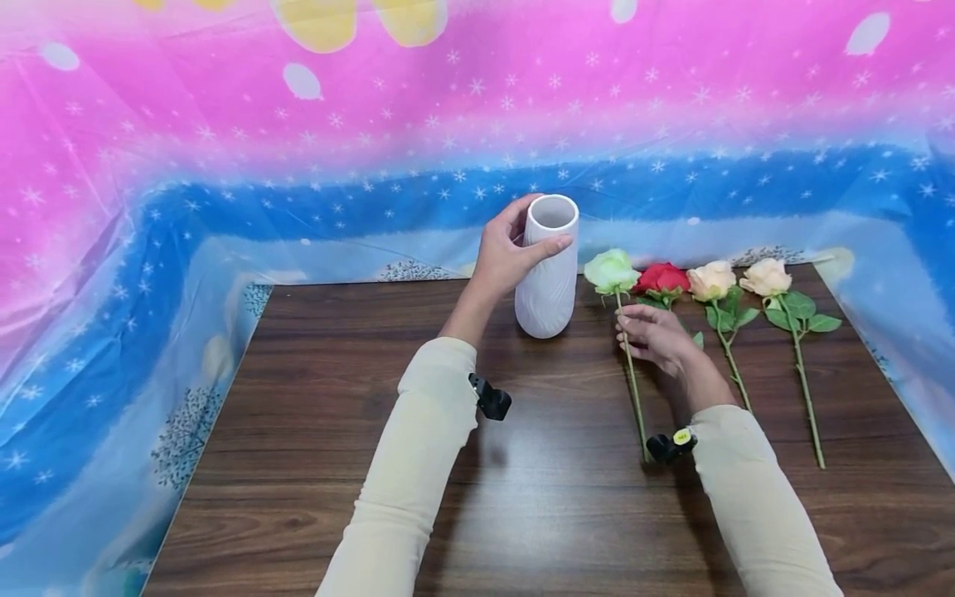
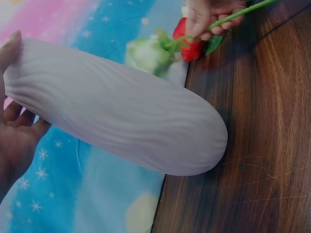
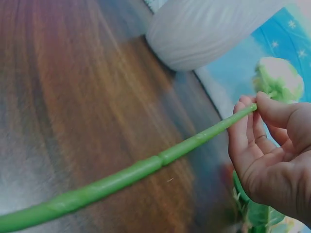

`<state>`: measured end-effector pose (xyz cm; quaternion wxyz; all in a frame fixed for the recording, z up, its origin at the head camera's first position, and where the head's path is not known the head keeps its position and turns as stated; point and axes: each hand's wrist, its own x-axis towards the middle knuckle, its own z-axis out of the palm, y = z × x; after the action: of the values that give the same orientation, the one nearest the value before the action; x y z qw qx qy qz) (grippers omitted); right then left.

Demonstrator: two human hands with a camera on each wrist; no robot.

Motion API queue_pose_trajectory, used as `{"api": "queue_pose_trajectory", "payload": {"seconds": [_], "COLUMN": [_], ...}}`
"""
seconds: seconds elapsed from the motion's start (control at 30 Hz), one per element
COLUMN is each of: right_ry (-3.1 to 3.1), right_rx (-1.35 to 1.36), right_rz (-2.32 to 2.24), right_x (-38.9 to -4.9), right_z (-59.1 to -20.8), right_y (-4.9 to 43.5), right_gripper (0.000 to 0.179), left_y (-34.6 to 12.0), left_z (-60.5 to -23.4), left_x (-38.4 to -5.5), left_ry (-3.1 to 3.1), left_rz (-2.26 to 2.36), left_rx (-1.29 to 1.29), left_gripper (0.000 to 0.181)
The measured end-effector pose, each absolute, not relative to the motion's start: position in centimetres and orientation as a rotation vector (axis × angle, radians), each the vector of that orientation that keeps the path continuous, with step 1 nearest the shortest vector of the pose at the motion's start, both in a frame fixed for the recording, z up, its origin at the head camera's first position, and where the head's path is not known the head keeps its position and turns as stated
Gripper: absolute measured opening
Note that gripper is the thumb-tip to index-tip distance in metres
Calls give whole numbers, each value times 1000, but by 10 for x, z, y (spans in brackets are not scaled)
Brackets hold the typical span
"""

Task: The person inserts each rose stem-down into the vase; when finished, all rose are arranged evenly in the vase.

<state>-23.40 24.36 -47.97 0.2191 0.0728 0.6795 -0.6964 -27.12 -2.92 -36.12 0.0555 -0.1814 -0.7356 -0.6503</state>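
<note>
My left hand (image 1: 507, 253) grips a white vase (image 1: 547, 290) near its rim, fingers behind and thumb across the front. The vase has wavy ridges and stands upright near the table's back edge; in the left wrist view its ridged side (image 2: 121, 107) fills the middle. With thumb and fingertips my right hand (image 1: 656, 336) pinches the stem of a pale green rose (image 1: 612, 272) just below the bloom. That bloom is to the right of the vase, and its long bare stem (image 3: 194, 141) slants down toward my right wrist.
On the dark wooden table (image 1: 321, 464) lie a red rose (image 1: 662, 279), partly hidden behind my right hand, and two cream roses, one (image 1: 712, 280) beside it and another (image 1: 768, 277) farther right. A pink and blue patterned cloth (image 1: 373, 182) hangs behind and around the table.
</note>
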Motion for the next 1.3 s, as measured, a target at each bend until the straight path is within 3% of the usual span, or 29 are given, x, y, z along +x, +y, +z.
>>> {"api": "queue_pose_trajectory", "payload": {"seconds": [0.7, 1.03, 1.3], "right_ry": [1781, 1729, 1586], "right_rx": [136, 52, 55], "right_rz": [-2282, -2459, -2669], "right_x": [-237, -238, -242], "right_z": [-435, -413, -392], "right_y": [236, 230, 228], "right_gripper": [17, 7, 13], "left_y": [-30, -30, -30], "left_z": [-361, -362, -361], "left_x": [-269, -269, -270], "left_ry": [-2267, -2283, -2306], "left_rz": [-1920, -1908, -1922], "left_rx": [-553, -547, -556], "left_gripper": [65, 66, 67]}}
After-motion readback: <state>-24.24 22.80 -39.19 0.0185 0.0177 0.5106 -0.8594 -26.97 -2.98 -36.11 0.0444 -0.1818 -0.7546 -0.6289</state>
